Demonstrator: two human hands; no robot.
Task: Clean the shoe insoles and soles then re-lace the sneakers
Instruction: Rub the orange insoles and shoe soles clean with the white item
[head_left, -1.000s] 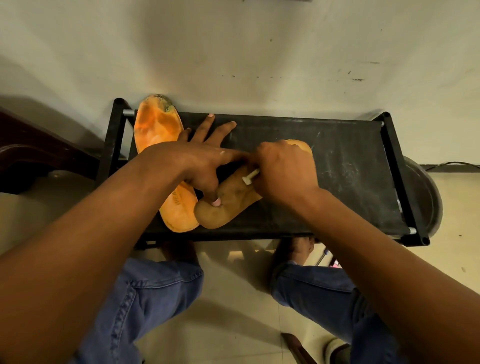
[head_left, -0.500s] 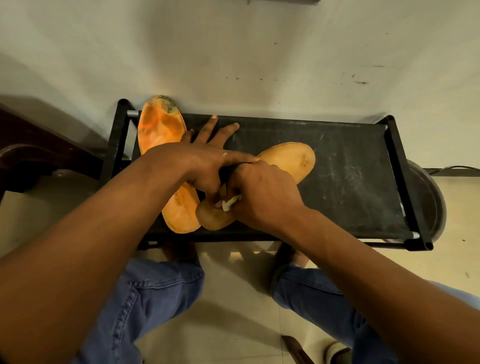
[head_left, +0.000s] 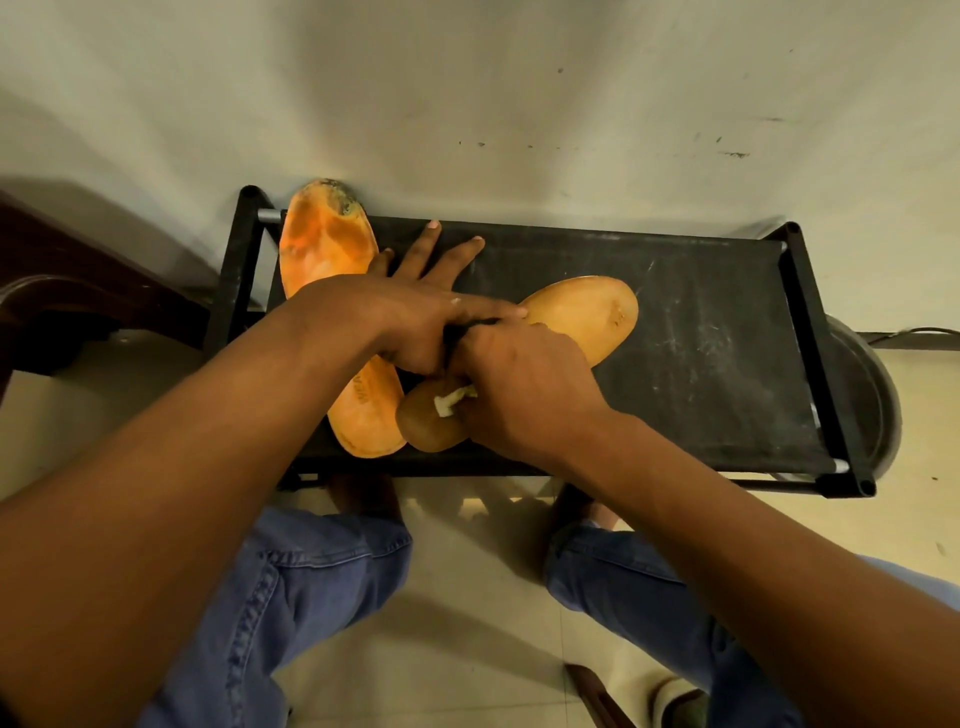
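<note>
My left hand (head_left: 415, 317) lies flat, palm down, fingers spread and pointing away from me, index stretched out to the right. My right hand (head_left: 524, 395) is curled in a fist just beside it, knuckles up, touching the left thumb side. Both forearms reach forward and converge.

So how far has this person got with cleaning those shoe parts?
Early on, it seems. Two insoles lie out on the black rack. The left hand pins the tan insole while the right hand works a small white tool at its heel. The orange insole shows a dark grimy toe, so it likely needs cleaning. No sneakers or laces are in view, so soles and lacing appear left.
</note>
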